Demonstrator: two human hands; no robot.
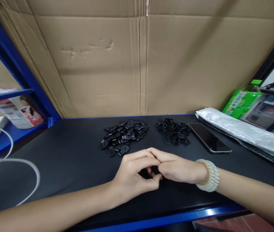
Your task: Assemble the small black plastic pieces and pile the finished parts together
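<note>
Above the black table (61, 151), near its front edge, my two hands meet. My left hand (137, 172) is curled, thumb and fingers bent round towards the right hand. My right hand (175, 166) is closed, its fingers against those of the left, and a pale coiled band circles that wrist. Whatever lies between the fingers is hidden. Just beyond my left hand is a pile of small black round parts with metal pieces (124, 133). A smaller pile of black parts (173, 130) lies behind my right hand.
A phone (209, 137) lies right of the piles, beside a silvery plastic package (245, 132). Behind it stands a green-labelled bottle (243, 100). On the left, a blue shelf (18, 133) holds a large bottle (18, 111), and a white cable (34, 170) loops over the table. Cardboard (103, 64) forms the back.
</note>
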